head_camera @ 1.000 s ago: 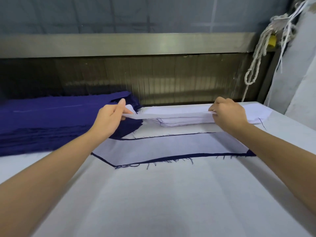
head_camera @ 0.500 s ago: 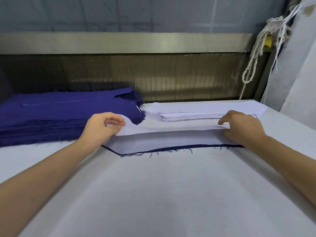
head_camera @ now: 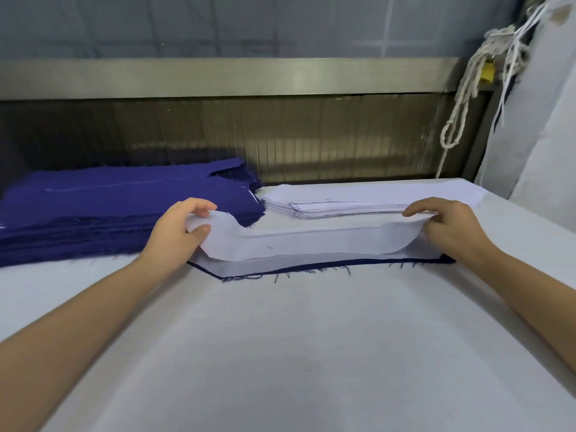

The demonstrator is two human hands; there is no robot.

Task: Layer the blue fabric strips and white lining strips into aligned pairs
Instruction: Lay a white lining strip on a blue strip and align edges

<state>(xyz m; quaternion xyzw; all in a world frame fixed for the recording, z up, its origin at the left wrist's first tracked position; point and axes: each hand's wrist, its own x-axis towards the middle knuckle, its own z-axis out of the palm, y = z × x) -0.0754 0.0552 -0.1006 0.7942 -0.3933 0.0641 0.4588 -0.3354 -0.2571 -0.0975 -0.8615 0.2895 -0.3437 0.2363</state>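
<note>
Subject: one white lining strip [head_camera: 305,241], held by both ends just above the work pile at mid-table. Its middle sags and touches the pile; both ends are raised.

Left hand [head_camera: 177,232]: pinches the strip's left end, thumb on the near face and fingers curled over the far edge.
Right hand [head_camera: 452,229]: grips the right end, fingers curled over the raised edge. The thumb is hidden.

Judgement: holding by the two ends keeps the strip taut enough to steer, and letting the middle land first allows each end to be squared off separately.

Work pile: a pale layer [head_camera: 249,265] lies over a blue fabric strip [head_camera: 311,269], of which only the frayed near edge shows. The held strip sits slightly back from that edge, so alignment looks unfinished.

Supply: the stack of blue fabric strips [head_camera: 124,207] is at far left and the stack of white lining strips [head_camera: 343,202] at far centre, the two nearly touching. Both lie directly behind the pile, probably so each reach is short.

Surroundings: white-covered table [head_camera: 280,353], metal rail [head_camera: 218,76] behind it, and a knotted rope [head_camera: 461,98] hanging at far right.
</note>
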